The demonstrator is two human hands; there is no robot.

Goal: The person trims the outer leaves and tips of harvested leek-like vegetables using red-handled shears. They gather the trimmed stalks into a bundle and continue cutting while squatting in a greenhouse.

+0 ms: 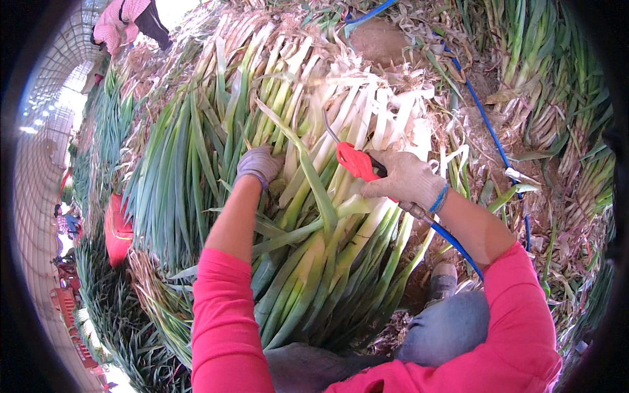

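In front of me lies a thick layer of green onions [308, 262], white root ends away from me and green leaves toward me. My left hand [261, 165], in a light glove, has its fingers curled down among the stalks, their tips hidden. My right hand [406, 178], also gloved, is wrapped round an air blow gun [354, 161] with a red body and a thin bent metal nozzle. Its nozzle points away over the white stems. A blue hose [458, 246] runs from the gun under my right forearm. One loose bent leaf [308, 173] lies across the stalks between my hands.
More green onions [173, 177] are heaped at the left and along the right [550, 65]. Peeled husks and dirt [485, 141] cover the ground. The blue line [485, 114] crosses at the right. A red bag-like object [118, 229] sits left. Another person [128, 23] bends at the far left.
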